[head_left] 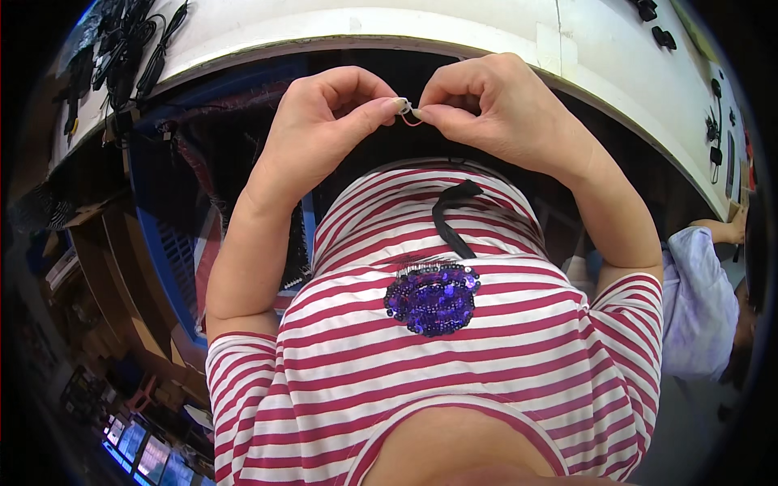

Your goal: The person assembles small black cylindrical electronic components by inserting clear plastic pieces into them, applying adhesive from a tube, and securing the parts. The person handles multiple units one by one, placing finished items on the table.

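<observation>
Just in front of the table's edge, my two hands meet fingertip to fingertip. Between thumb and index finger, my left hand [328, 117] pinches a small white piece [403, 105], too small to name more exactly. A thin red wire [411, 123] curves below it across the narrow gap to the other fingertips. My right hand [506, 109] is closed in a pinch at that wire's end, and its fingers hide what else may be there.
A white table [365, 26] spans the far side, with bundled black cables [121, 53] at its left and small black parts [664, 37] at its right. Beneath stands a blue plastic crate [166, 235]. Another person's sleeve [698, 300] is close on the right.
</observation>
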`<state>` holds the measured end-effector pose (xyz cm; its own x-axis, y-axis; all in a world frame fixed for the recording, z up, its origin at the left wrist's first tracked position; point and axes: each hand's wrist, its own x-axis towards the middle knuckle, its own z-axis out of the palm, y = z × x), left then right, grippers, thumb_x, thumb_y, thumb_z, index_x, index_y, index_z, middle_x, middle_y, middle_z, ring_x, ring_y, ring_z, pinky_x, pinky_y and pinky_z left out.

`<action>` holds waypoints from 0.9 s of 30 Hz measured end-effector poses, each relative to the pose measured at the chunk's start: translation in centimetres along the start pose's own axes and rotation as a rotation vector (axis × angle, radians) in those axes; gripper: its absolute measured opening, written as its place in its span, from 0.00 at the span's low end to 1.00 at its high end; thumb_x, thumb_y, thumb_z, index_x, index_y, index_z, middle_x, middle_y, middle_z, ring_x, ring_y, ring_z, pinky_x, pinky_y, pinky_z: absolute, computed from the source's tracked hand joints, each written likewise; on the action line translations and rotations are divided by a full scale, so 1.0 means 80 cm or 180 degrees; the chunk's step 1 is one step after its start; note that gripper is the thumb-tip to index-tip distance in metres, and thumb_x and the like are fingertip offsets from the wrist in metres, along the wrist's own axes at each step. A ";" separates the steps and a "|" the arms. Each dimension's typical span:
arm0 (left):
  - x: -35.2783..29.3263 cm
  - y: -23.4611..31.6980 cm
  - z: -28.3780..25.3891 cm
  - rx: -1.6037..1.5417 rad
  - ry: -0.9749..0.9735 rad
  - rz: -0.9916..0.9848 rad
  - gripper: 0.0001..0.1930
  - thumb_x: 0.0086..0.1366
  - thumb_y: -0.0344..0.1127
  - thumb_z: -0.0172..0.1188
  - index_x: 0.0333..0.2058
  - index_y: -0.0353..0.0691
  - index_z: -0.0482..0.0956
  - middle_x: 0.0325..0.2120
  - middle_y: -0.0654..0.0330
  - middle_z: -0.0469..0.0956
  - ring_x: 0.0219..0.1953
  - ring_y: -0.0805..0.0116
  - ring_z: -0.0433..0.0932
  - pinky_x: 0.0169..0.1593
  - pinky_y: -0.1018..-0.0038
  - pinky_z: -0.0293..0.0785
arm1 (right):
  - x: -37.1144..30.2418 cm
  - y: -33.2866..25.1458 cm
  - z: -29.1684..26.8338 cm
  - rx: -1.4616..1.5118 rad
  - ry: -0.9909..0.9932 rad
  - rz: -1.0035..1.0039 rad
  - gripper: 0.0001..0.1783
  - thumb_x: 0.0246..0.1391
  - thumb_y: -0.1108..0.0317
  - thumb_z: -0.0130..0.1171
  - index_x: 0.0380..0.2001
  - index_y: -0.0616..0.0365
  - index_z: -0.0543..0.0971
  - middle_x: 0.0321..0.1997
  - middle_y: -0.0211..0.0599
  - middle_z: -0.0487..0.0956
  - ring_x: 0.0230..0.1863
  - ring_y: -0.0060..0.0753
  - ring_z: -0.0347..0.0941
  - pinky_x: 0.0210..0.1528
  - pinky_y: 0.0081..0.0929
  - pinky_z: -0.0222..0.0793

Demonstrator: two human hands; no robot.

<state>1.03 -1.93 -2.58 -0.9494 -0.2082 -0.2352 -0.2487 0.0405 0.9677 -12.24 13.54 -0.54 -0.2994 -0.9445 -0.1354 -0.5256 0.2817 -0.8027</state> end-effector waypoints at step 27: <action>0.003 0.004 0.006 -0.1155 -0.0238 -0.0154 0.08 0.56 0.34 0.58 0.32 0.36 0.75 0.27 0.64 0.74 0.31 0.80 0.69 0.38 0.84 0.64 | -0.009 0.031 0.010 0.0674 0.0763 -0.1260 0.06 0.46 0.80 0.57 0.31 0.64 0.76 0.30 0.35 0.76 0.32 0.25 0.72 0.35 0.17 0.68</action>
<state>0.61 -1.53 -2.35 -0.9530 -0.1288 -0.2744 -0.2221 -0.3194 0.9212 -12.70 14.80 -2.85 -0.2973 -0.8995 0.3201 -0.4702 -0.1538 -0.8690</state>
